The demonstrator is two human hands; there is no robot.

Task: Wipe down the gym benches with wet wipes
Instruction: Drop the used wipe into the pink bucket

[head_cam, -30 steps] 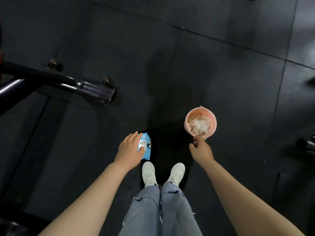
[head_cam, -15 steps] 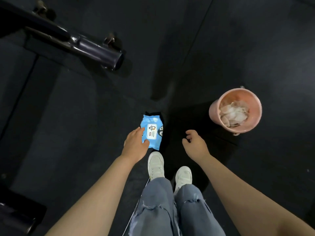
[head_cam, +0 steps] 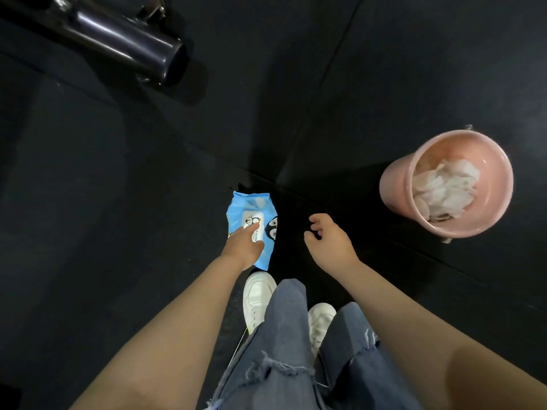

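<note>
At mid-frame the blue wet wipes pack (head_cam: 251, 223) lies on the dark floor (head_cam: 118, 232), the left hand (head_cam: 244, 247) over it, fingers seemingly pressing its white lid. The right hand (head_cam: 328, 242) hangs loosely curled, empty. At right, a pink bucket (head_cam: 396, 187) holds crumpled white wipes (head_cam: 442, 189).

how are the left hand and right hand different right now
The left hand reaches down to the blue wipes pack, its fingers on the white flap; the right hand touches nothing. The left fingers stretch forward; the right's curl loosely in the air. Both hang low over the dark floor.
</note>
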